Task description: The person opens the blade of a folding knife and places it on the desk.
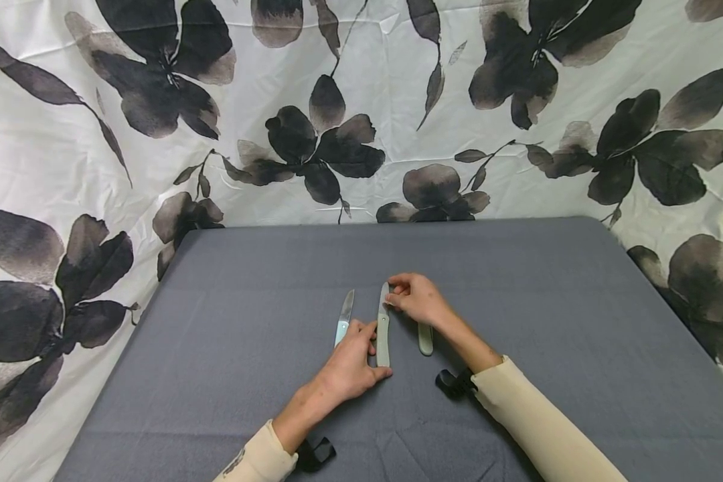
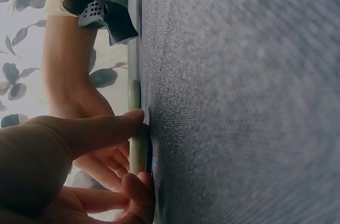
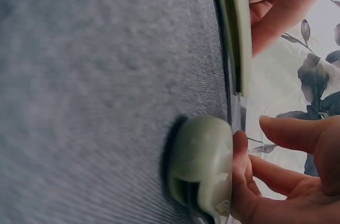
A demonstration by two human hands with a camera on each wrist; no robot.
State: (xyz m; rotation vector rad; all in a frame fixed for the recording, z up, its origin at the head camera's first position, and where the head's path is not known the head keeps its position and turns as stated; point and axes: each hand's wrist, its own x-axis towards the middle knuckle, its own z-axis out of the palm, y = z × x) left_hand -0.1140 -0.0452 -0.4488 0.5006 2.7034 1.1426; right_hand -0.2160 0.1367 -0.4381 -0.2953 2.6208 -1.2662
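Note:
In the head view, a knife [image 1: 383,341] with a pale green handle lies upright on the grey cloth, its blade pointing away. My left hand [image 1: 351,361] grips its handle, thumb at the near end and fingers along the left side. My right hand [image 1: 420,298] is at the blade, loosely bent fingers touching its right edge near the tip. Thumb and fingertips stand apart in the right wrist view. Another pale green handle [image 1: 425,339], seen with a metal part [image 3: 202,216] in the right wrist view, lies partly hidden below my right hand.
Left of the gripped knife lies a knife with a light blue handle [image 1: 341,331], partly covered by my left hand. Grey cloth [image 1: 265,268] covers the table. Behind it hangs a white fabric [image 1: 422,127] with dark flowers. Black straps [image 1: 316,455] are at both wrists.

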